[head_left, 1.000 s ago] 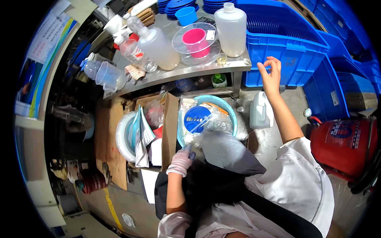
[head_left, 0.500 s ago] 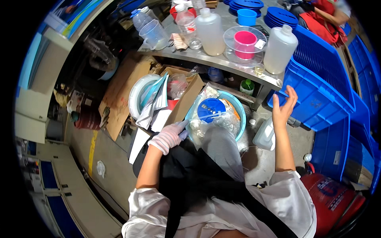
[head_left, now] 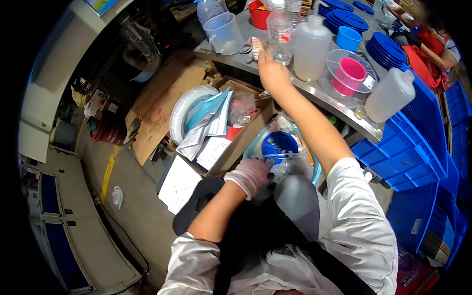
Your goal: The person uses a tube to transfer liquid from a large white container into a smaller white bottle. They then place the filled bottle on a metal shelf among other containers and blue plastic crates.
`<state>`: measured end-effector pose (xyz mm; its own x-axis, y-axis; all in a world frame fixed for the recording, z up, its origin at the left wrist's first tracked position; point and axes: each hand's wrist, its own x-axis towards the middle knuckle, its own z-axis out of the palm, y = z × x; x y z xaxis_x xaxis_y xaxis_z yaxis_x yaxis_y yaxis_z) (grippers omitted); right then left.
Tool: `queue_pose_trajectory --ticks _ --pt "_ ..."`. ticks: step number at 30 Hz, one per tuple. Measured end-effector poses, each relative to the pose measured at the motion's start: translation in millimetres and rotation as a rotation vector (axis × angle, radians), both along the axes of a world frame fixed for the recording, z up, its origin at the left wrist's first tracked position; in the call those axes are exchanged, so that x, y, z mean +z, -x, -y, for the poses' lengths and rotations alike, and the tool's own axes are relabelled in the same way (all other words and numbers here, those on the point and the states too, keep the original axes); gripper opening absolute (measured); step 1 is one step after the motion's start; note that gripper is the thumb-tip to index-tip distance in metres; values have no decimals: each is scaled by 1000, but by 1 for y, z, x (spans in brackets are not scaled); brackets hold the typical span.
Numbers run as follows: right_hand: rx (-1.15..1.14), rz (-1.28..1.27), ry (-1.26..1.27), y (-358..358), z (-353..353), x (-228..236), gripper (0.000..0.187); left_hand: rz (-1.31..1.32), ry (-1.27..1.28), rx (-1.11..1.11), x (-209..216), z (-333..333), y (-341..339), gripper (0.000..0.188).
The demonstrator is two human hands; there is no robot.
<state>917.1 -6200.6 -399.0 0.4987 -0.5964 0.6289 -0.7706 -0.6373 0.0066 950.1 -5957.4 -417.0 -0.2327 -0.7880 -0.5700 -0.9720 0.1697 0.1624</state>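
My left hand (head_left: 250, 177), in a pink-and-white striped glove with grey fingertips, is low over my lap beside the basin. Its fingers are curled, and what they hold, if anything, is hidden. A thin clear plastic strip (head_left: 290, 156) lies close to its fingertips, over a blue round lid (head_left: 279, 141) in the light-blue basin (head_left: 316, 169). My bare right hand (head_left: 274, 73) reaches across to the metal table's near edge. Its fingers close at the end of a striped glove (head_left: 256, 45) lying there, between a clear measuring jug (head_left: 223, 34) and a clear bottle (head_left: 280, 32).
Two translucent white bottles (head_left: 310, 51) (head_left: 390, 96) and a pink cup (head_left: 349, 76) on a clear spool stand along the table (head_left: 339, 105). A cardboard box (head_left: 238, 145) with papers is below. Blue crates (head_left: 408, 157) are at right. A co-worker (head_left: 437, 49) sits far right.
My right hand has swung from beside the blue crate, where it was spread open, up and left to the striped glove. The view has shifted, and my left hand is nearer the basin's middle.
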Motion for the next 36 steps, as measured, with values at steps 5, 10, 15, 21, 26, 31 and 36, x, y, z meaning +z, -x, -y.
queue_pose_trajectory --ticks 5,10,15,21,26,31,36 --pt "-78 -193 -283 -57 62 -4 21 22 43 53 1 -38 -3 56" --pt "-22 -241 -372 -52 86 -9 22 -56 50 82 5 -53 -8 59" --pt "78 -112 -344 -83 67 -26 24 -38 128 88 -8 -66 -22 59" --pt "-49 -39 -195 -54 67 -29 22 -29 13 -47 -1 -42 15 61" --pt "-105 17 -111 -41 10 -9 35 38 -24 -67 3 -34 23 61" --pt "271 357 -74 62 -81 -28 41 -52 38 -99 -13 -40 14 63" --pt "-101 218 -437 244 -168 -127 12 20 -55 -45 -21 -34 10 67"
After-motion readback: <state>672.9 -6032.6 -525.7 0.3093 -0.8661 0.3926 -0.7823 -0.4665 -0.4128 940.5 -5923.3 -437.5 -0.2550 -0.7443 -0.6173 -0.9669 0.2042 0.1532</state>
